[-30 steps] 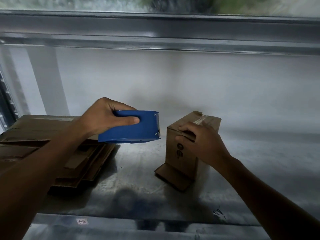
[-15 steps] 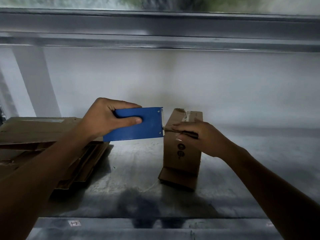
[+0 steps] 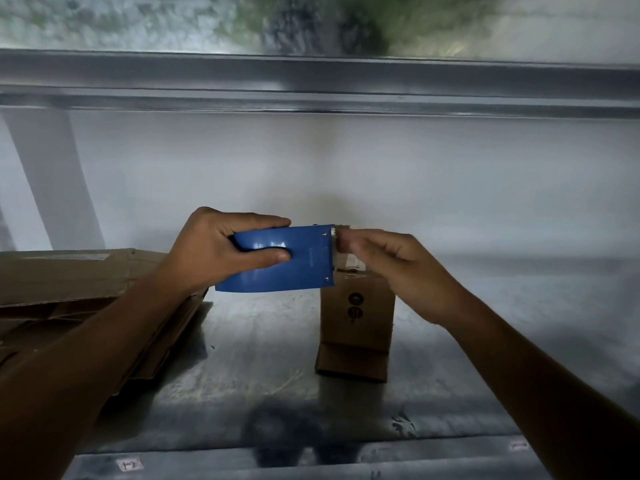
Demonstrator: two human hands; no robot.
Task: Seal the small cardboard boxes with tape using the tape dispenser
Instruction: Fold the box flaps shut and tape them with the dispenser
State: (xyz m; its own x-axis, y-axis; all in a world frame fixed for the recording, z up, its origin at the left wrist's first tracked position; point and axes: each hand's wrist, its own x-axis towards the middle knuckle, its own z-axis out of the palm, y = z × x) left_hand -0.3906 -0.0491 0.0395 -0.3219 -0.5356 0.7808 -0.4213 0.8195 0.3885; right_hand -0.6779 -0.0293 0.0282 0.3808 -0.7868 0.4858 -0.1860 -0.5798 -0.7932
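We see the small cardboard box (image 3: 356,320) upright on the metal shelf (image 3: 263,368), flattened cardboard (image 3: 69,292) to its left. Left hand (image 3: 211,251) clenches the blue tape dispenser (image 3: 277,259) at the box's top; right hand (image 3: 398,268) pinches there, contents unclear. The box looks light and tippy; brace its top.

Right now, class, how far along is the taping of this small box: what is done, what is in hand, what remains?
Done: the small cardboard box stands upright on the metal shelf, some tape already on its top. In hand: the left hand holds the blue tape dispenser at the box's top edge while the right hand works at its blade end. Left: the bottom flap sticks out unsealed, and flattened cardboard waits at left.
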